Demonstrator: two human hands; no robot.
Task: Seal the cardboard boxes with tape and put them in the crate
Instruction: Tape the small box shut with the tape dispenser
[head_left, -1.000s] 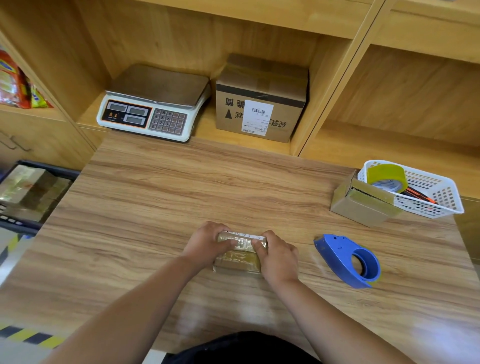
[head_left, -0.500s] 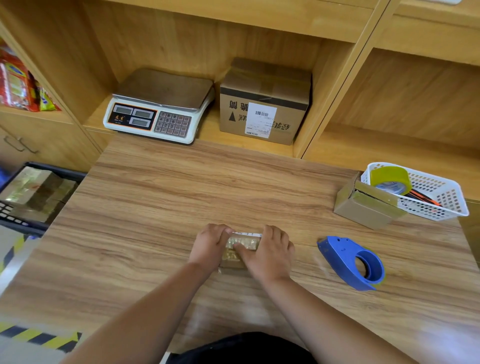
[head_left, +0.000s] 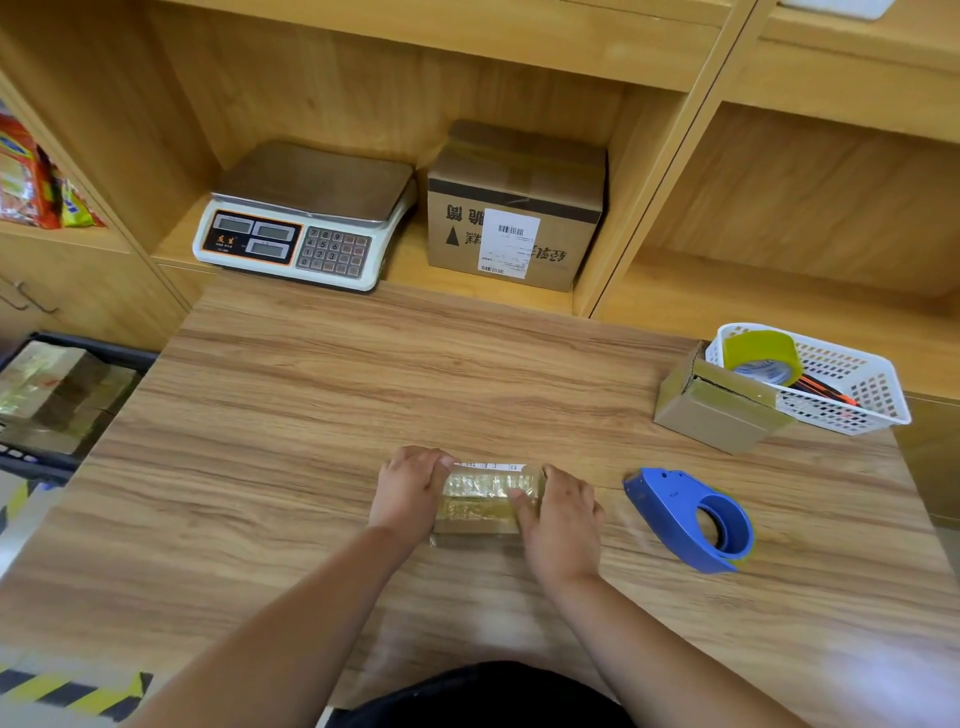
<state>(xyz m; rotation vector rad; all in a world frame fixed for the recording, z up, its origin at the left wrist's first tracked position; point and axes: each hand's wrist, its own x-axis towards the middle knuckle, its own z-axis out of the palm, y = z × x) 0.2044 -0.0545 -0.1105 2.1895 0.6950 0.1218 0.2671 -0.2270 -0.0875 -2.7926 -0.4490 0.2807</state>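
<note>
A: What moved just now?

B: The right hand (head_left: 558, 514). Half a second ago it lay spread over the top of the small box (head_left: 483, 499) and covered most of it. Now it has slid back to the right end, thumb on the top face, fingers curled down the side. The shiny taped top shows again.

A: Left?

B: The left hand (head_left: 408, 491) has hardly changed — curled round the left end, holding the box down on the table (head_left: 311, 415). So both hands grip it, one per end. The box sits mid-table, near the front edge.

A: Meaning for the task?

B: It reads as a smoothing stroke over the tape, now finished. I'd judge this box sealed or nearly so. Next stop is the crate (head_left: 104, 349) off the table's left edge, which already has taped boxes in it. The tape dispenser (head_left: 691, 519) lies untouched to the right, same spot as before. A second box (head_left: 717, 405) leans by the basket (head_left: 831, 379) at far right. Its flap looks raised, so it's probably yet to be sealed.

A: Anything unreadable?

B: Both hands' fingertips are hidden behind the box ends, so I can't say how far under they reach. The tape ends are covered too — can't confirm they're stuck down. The crate is cut off by the left frame edge, so I can't tell how full it is.
</note>
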